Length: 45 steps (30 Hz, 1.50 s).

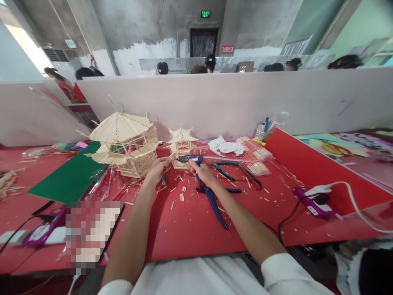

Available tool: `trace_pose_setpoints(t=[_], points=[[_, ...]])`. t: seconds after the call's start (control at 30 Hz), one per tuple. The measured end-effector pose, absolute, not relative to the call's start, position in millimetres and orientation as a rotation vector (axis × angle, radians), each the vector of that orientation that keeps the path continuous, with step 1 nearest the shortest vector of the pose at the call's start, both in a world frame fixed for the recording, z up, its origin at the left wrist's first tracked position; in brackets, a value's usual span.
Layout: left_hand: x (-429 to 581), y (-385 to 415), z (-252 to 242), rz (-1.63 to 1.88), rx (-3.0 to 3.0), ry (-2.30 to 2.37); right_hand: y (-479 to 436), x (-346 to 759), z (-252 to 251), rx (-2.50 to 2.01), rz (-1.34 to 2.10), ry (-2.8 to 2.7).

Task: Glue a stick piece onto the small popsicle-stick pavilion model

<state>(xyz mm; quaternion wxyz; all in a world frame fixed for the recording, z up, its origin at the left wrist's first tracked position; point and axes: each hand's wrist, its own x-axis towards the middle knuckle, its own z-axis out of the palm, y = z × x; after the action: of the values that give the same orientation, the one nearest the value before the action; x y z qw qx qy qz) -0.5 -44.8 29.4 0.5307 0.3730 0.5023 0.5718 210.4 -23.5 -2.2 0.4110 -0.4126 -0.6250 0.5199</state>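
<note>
The right hand (202,172) is wrapped around the grip of a blue glue gun (188,158), fingers clamped on it, nozzle aimed left at a small stick piece pinched in the fingers of the left hand (158,166) — held up off the red surface (190,221), likely so the glue lands on the joint. Both forearms stretch far forward, wrists level. The little stick pavilion (181,147) stands just beyond the hands, the larger one (124,141) to its left — close for fitting. Green-handled pliers (229,170) lie right.
</note>
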Motion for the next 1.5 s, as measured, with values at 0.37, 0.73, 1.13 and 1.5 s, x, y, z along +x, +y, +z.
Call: trace_pose_setpoints(t=[0.37, 0.73, 1.13, 1.5], points=[[-1.6, -42.0, 23.3, 1.386, 0.891, 1.221, -27.0, 210.4, 1.6, -1.046, 1.249, -1.611], [-0.7, -44.1, 26.0, 1.377, 0.884, 1.227, -27.0, 210.8, 1.4, -1.061, 1.223, -1.645], [-1.7, -43.0, 25.0, 1.383, 0.894, 1.244, -27.3, 213.5, 2.7, -1.059, 1.352, -1.62], [-1.0, -43.5, 27.1, 1.37, 0.91, 1.225, -23.1, 215.5, 2.3, -1.069, 1.383, -1.579]])
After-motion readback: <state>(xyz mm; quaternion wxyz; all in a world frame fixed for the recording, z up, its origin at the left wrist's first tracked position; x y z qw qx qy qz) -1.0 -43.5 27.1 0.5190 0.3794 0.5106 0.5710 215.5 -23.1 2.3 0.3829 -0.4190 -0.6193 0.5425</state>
